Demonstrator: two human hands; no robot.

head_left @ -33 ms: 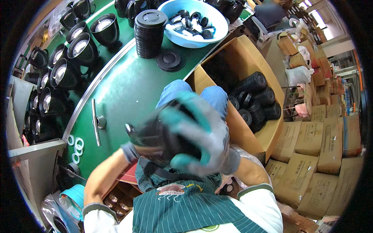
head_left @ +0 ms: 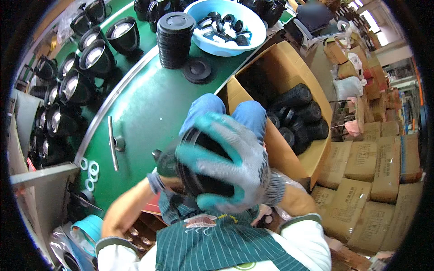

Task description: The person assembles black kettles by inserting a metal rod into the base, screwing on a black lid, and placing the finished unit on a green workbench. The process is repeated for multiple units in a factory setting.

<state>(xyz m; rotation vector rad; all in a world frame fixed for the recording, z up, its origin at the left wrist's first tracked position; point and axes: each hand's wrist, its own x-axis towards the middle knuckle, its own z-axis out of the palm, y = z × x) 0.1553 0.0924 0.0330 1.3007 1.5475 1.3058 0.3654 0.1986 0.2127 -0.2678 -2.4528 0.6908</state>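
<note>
Above my lap is a rounded black vessel, probably a jug like those on the table, tilted on its side. My right hand, in a grey glove with teal fingers, spreads across its round black end and grips it. The fingers are slightly blurred. At the vessel's other end is my left hand; only the wrist and grey cuff show, with the fingers hidden. On the green table ahead stand a tall stack of black lids and a low pile of black discs.
Black jugs with shiny insides crowd the table's left. A light blue basin holds black and white parts. An open carton of black lid stacks stands right. White rings and a metal bar lie left. Cartons are piled right.
My right hand has turned on the black vessel, its fingers now spread over the round end and less blurred. The vessel has swung slightly right, its end now facing up more.
</note>
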